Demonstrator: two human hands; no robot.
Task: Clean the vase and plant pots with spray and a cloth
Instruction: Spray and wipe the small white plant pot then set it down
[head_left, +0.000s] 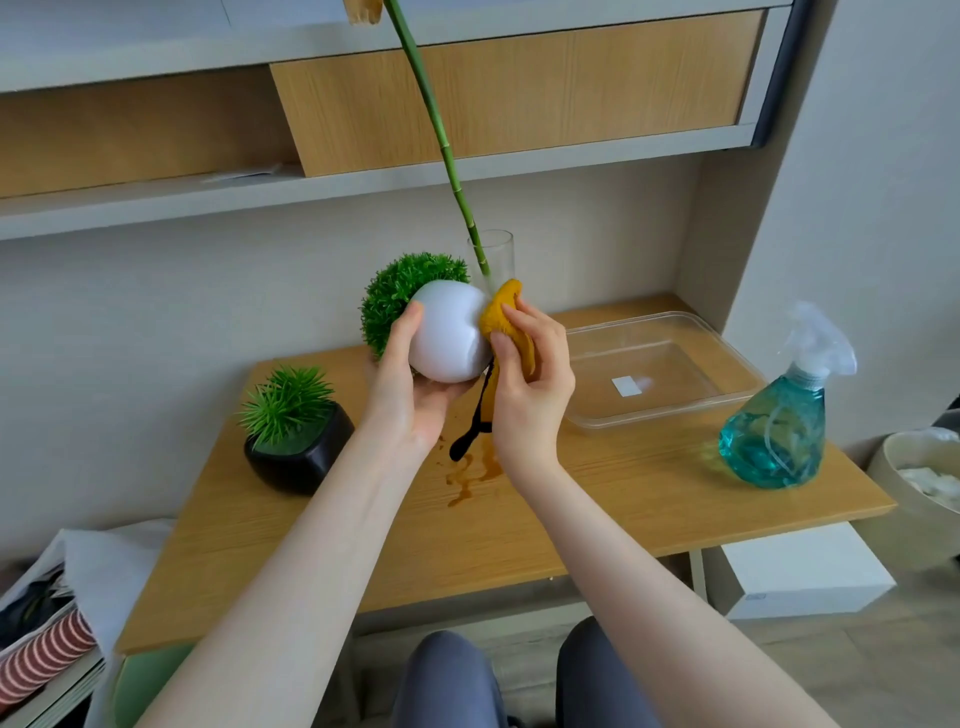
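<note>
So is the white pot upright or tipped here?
Tipped. The left hand holds the white pot off the table on its side, foliage pointing up-left, while the right hand presses the cloth against it.

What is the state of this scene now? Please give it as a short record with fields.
left hand: left hand holds the white pot tilted above the table
right hand: right hand presses the yellow cloth on the pot
spray bottle: spray bottle stands at the right, untouched
vase: glass vase with a green stem, behind the hands
black pot: black pot at the left
tray: clear tray
table: brown spill
</note>
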